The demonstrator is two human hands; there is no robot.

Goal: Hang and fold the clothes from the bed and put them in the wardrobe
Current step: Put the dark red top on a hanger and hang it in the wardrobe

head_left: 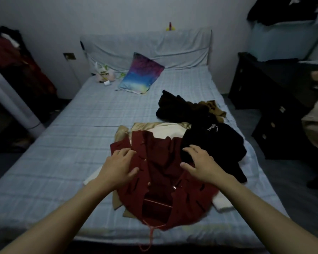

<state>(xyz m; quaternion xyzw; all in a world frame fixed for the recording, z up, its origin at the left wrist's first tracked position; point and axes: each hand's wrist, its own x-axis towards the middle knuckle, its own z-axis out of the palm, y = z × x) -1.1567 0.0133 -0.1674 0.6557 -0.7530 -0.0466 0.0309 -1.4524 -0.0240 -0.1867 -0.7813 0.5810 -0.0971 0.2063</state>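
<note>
Red knit is what you have under both palms: the cardigan (160, 173) lies front-up near the foot of the bed (66, 136), spread wide, and a pink hanger (155, 213) shows inside its open neckline with the hook trailing toward you over the mattress edge. That placement reads as the hanging step in hand: the garment is flat so you can settle it on the hanger and straighten the front.

Starting at your left, a rack or rail of dark and red clothes (13, 59) stands by the wall, well apart from the bed. Your left hand (117, 166) rests on the cardigan's left shoulder area with fingers spread and only lightly bent. It presses the cloth; it does not pinch it. Under the cardigan lie a tan garment (120, 133) and a cream one (170, 131), so whatever you lift may drag those along, I judge.

Further up the bed sit a plastic bag (102, 73) and a multicoloured pillow (140, 74), both far from your work.

Your right hand (198, 165) hovers or lies at the cardigan's right edge, fingers splayed and relaxed, holding nothing that I can see; its fingertips are just beside the black sweatshirt (215, 142). That black pile, with a brown piece (213, 107) behind it, touches or overlaps the cardigan's right side and looks likeliest to snag.

On the far right stands a dark chest of drawers (264, 110). Whether the wardrobe is in view, I cannot tell.
</note>
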